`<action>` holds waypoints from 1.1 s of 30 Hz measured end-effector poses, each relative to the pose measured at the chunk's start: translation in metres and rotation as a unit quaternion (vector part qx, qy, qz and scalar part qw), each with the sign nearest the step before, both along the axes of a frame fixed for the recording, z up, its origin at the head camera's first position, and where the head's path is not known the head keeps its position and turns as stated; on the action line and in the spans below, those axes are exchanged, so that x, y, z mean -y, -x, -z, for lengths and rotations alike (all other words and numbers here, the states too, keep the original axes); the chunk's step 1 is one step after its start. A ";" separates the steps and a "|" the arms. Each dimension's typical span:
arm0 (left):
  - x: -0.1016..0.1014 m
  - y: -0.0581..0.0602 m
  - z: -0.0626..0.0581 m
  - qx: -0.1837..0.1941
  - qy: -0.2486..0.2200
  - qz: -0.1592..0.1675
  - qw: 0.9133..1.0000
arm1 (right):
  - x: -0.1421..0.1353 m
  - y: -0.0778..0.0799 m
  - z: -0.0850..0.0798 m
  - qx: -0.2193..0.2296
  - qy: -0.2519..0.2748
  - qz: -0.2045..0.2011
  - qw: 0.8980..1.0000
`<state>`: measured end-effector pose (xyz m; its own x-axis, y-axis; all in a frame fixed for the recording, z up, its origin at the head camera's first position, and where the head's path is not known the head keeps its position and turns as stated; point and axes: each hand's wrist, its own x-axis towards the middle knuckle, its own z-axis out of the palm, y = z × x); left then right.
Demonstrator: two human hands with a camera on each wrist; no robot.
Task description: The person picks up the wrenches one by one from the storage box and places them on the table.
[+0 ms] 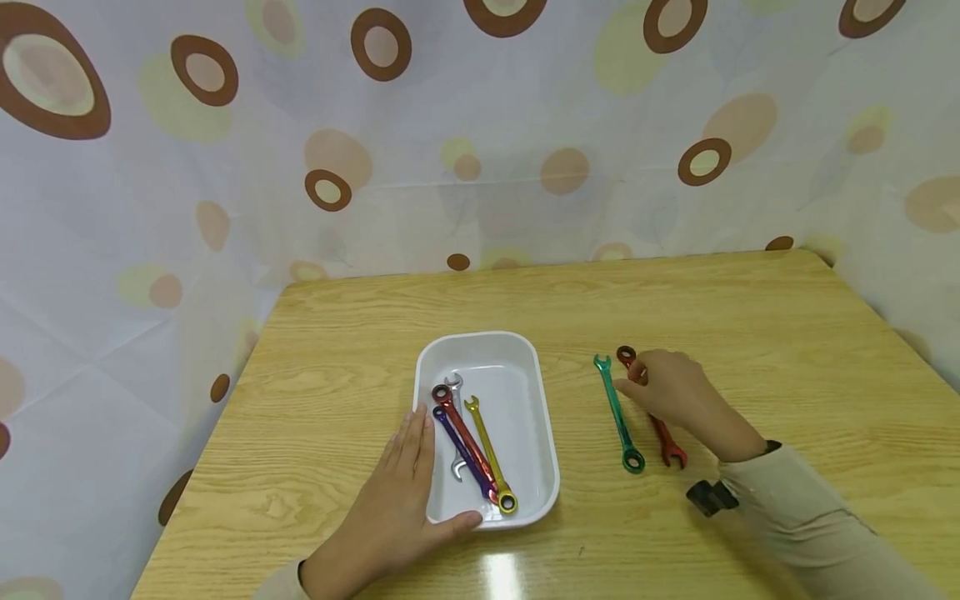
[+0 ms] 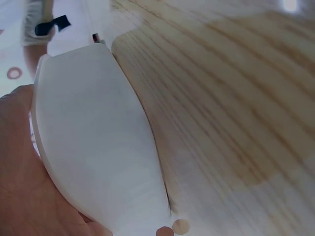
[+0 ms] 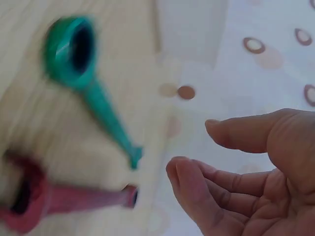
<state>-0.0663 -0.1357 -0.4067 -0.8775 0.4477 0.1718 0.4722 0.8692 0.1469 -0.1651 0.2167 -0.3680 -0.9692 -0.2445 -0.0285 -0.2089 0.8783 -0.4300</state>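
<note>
With a gap between thumb and fingertips of the right hand (image 1: 667,385) and nothing pinched, best to take the red wrench (image 1: 660,432) by its shank, lying on the table (image 1: 345,333) partly hidden beneath, and lift clear of the green wrench (image 1: 616,408) just beside. Steady the tray (image 1: 521,408) lightly with the left hand (image 1: 397,492), laid with fingers straight along the side; inside, purple (image 1: 461,448), yellow (image 1: 488,450), silver (image 1: 458,468) and second red (image 1: 469,444) wrenches. Underneath, pale wood grain with bright glare (image 1: 501,575) nearby; behind, white cloth (image 1: 525,125) with brown-ringed ovals.
</note>
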 end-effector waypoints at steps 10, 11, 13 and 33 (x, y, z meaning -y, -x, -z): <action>0.000 0.000 0.000 0.007 -0.005 -0.003 1.000 | 0.063 -0.006 -0.026 -0.005 0.055 -0.072 0.996; -0.001 0.001 -0.001 0.008 -0.004 -0.003 1.000 | 0.070 -0.006 -0.026 -0.002 0.056 -0.078 0.995; -0.001 0.002 -0.001 0.007 -0.003 -0.002 1.000 | 0.086 -0.005 -0.023 0.002 0.055 -0.089 0.995; -0.001 0.000 -0.002 0.022 -0.003 -0.001 1.000 | 0.160 -0.010 0.010 0.075 0.005 -0.109 0.991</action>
<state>-0.0660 -0.1351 -0.4043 -0.8849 0.4458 0.1350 0.4641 0.8688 0.1725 -0.1547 0.0570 -0.3784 -0.8786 -0.4481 -0.1651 -0.3259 0.8153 -0.4786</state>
